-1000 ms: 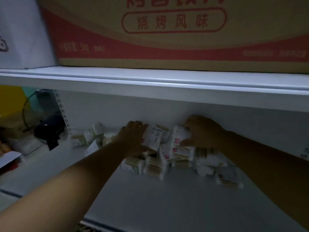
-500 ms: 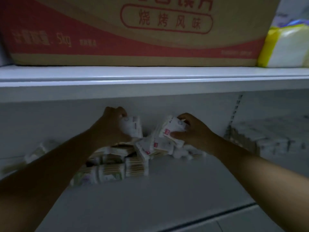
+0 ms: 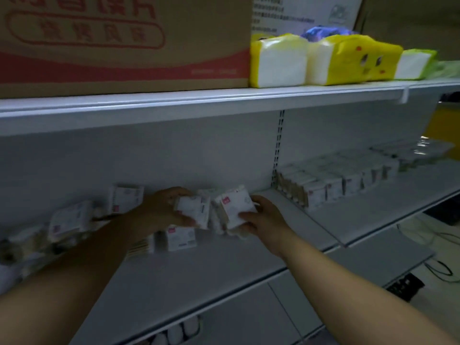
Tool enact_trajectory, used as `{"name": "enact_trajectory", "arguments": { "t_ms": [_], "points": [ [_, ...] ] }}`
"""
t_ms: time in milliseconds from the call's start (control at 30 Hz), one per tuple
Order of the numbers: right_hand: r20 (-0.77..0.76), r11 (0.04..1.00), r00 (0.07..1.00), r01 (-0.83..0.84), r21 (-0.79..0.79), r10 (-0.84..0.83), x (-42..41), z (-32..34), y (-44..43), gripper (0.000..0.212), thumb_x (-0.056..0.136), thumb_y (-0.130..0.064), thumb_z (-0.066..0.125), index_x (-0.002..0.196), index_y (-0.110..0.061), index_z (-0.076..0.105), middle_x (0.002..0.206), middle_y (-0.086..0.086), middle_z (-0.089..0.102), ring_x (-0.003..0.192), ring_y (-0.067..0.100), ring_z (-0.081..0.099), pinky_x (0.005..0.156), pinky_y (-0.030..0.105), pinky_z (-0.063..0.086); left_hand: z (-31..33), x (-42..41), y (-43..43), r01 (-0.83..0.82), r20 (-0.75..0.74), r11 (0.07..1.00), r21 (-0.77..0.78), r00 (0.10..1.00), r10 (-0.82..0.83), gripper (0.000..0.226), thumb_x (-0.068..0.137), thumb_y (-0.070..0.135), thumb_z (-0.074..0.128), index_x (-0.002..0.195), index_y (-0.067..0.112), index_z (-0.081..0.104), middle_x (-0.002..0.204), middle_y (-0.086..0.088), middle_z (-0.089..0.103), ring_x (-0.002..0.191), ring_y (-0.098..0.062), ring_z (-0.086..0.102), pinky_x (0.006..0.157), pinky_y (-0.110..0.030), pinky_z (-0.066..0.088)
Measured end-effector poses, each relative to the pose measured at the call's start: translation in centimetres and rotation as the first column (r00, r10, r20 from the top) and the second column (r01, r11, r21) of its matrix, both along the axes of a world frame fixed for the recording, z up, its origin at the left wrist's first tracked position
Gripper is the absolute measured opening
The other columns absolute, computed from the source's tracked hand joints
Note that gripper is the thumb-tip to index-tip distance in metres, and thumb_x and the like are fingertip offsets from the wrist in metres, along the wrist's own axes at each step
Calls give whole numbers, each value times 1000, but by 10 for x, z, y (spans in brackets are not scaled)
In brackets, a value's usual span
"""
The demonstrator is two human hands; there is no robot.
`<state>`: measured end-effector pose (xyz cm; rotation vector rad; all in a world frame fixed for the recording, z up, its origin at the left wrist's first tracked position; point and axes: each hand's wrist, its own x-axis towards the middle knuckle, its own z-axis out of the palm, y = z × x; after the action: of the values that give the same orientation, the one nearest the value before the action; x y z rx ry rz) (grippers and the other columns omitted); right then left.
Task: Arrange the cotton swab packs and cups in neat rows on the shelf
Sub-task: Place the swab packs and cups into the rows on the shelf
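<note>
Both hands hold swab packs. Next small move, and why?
Probably carry the pack in the right hand rightward to the near end of the neat row; that row stands aligned past the shelf upright, while the packs by the left hand lie jumbled.

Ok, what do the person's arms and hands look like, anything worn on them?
Nothing worn: left hand and right hand are ungloved, left forearm and right forearm bare with no sleeve in view. No watch, ring or band shows, though the light is dim.

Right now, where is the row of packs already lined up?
Head view, right side: the row stands in the next shelf bay, just past the slotted upright, beyond the right hand.
</note>
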<state>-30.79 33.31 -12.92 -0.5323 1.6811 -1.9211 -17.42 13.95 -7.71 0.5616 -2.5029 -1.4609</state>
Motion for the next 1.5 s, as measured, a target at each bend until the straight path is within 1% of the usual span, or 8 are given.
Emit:
{"name": "enact_trajectory", "arguments": {
  "t_ms": [200, 400, 500, 667, 800, 1000, 1200, 1500],
  "points": [
    [19, 997, 999, -34, -71, 36, -12, -5, 9, 31, 84, 0, 65, 110, -13, 55, 118, 12, 62, 104, 28, 63, 88, 41, 54, -2, -14, 39, -235, -90, 966, 111, 965, 245, 98, 35, 16, 93, 120, 32, 46, 112, -8, 60, 102, -29, 60, 86, -51, 52],
    [12, 981, 986, -161, -111, 164, -29, -3, 10, 33, 83, 1, 66, 112, -10, 54, 114, 11, 64, 100, 27, 65, 88, 44, 54, -8, 3, 56, -368, -187, 894, 254, 889, 419, 78, 62, -15, 77, 121, 25, 46, 104, -13, 59, 85, -18, 59, 76, -34, 54],
    [29, 969, 978, -199, -144, 205, -36, -1, 7, 33, 82, 4, 65, 113, -6, 54, 112, 14, 64, 97, 28, 66, 86, 42, 55, -8, 11, 62, -363, -157, 892, 270, 897, 413, 86, 57, -17, 79, 125, 22, 43, 101, -8, 62, 83, -12, 60, 58, -16, 52],
    [102, 953, 964, -223, -205, 247, -60, 1, 4, 32, 82, 5, 65, 111, -4, 56, 113, 18, 65, 99, 29, 66, 84, 39, 56, 0, -6, 59, -353, -114, 904, 243, 915, 387, 103, 29, 14, 88, 121, 30, 45, 115, -10, 62, 98, -22, 62, 85, -43, 54],
    [78, 945, 964, -230, -233, 254, -92, 11, 19, 30, 86, 7, 56, 112, -7, 60, 106, 9, 70, 98, 23, 67, 83, 33, 55, 18, -52, 51, -246, -112, 954, 174, 957, 267, 73, 55, -9, 83, 115, 20, 54, 105, -8, 66, 87, -16, 63, 64, -23, 56],
    [57, 993, 998, -32, -116, 39, -154, 21, 88, 42, 66, -4, 66, 107, -9, 61, 101, 7, 69, 92, 25, 67, 69, 31, 54, 33, -141, 67, 32, -105, 995, 95, 994, -22, 68, 53, -5, 86, 105, 31, 60, 80, 19, 71, 75, 0, 67, 69, -19, 55],
    [-24, 962, 974, 226, 154, -225, -198, -13, 172, 36, 78, -3, 71, 111, -13, 61, 115, 7, 64, 103, 27, 62, 77, 35, 50, 4, -214, 133, 296, 95, 954, -40, 952, -291, 66, 70, -11, 74, 118, 26, 47, 104, 8, 56, 84, -2, 54, 63, -13, 51],
    [-475, 830, 878, 301, 469, -51, -267, -28, 220, 30, 80, -25, 74, 102, -16, 57, 97, 0, 58, 87, 15, 59, 70, 19, 42, -60, -271, 193, 119, 41, 955, -273, 993, -113, 64, 76, -1, 73, 133, 14, 50, 137, -5, 48, 123, -15, 47, 102, -19, 36]
  ]
}}
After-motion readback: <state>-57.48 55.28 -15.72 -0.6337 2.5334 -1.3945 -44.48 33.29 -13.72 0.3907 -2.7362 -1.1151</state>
